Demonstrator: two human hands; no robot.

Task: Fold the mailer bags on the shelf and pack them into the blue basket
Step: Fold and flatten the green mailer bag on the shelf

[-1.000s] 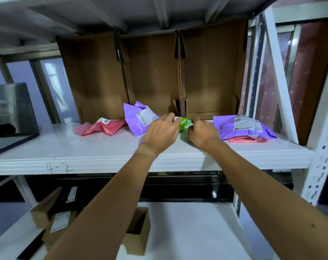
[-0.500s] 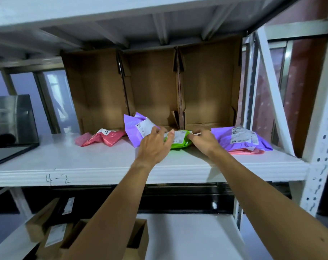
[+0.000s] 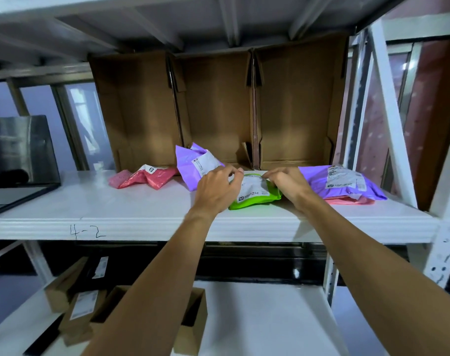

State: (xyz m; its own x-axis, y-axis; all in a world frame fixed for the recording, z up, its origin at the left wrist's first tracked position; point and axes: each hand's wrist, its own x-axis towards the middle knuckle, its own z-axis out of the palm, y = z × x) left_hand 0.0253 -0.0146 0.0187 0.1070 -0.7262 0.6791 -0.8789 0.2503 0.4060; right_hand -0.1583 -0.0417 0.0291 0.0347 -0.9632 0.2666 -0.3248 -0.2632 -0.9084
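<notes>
Head view: we see the green mailer bag point(image 3: 254, 195) lying crosswise between left hand point(image 3: 216, 191) and right hand point(image 3: 288, 182), each pinching a far corner, both equally near.

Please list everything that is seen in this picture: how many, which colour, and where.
shelf: 1, white, marked 4-2
green mailer: 1, green, shelf centre
left purple mailer: 1, purple, left of green mailer
right purple mailer: 1, purple, shelf right
left pink mailer: 1 or 2, pink, crumpled, shelf left
right pink mailer: 1, pink, under right purple mailer
boxes: 3, brown, open, shelf back
lower boxes: several, brown, lower shelf
black panel: 1, black, far left
left hand: 1, pinches green mailer
right hand: 1, pinches green mailer
</notes>
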